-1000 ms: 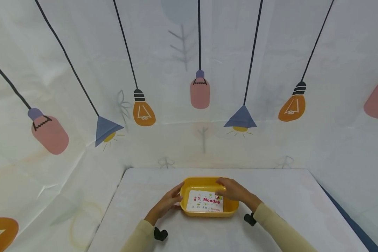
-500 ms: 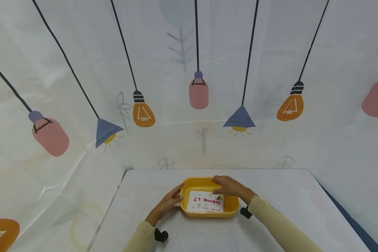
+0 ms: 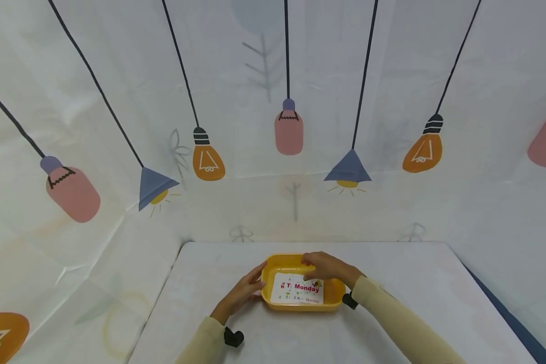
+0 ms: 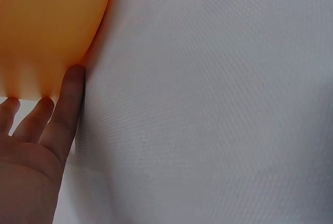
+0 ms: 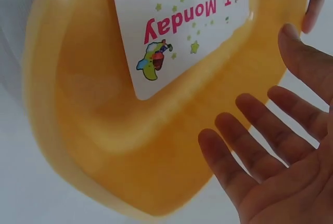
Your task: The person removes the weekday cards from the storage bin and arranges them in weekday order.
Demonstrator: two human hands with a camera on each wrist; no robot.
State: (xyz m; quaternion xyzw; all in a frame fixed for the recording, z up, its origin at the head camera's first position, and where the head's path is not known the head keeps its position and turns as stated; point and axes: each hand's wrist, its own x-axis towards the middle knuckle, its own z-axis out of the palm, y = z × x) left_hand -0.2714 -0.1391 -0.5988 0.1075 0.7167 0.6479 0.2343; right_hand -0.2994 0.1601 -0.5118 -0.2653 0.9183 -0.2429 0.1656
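One white "Monday" card (image 3: 307,288), lower centre — I see loose right hand (image 3: 326,266) shifted left, loose left hand (image 3: 240,294) touching yellow plastic tray (image 3: 300,307).

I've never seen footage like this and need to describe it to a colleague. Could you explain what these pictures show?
There is no machine here, just one person's two bare hands. The wide picture comes from a camera worn on the head, looking forward and down. The two close-ups come from cameras worn on the wrists, one for each hand.

On the white table sits a yellow tray holding overlapping white cards; the front one reads "Monday". The left hand touches one end of the tray with its fingers. The right hand is over the tray, fingers spread. Neither hand clearly grips anything.

Behind is a pale backdrop printed with hanging lamps.
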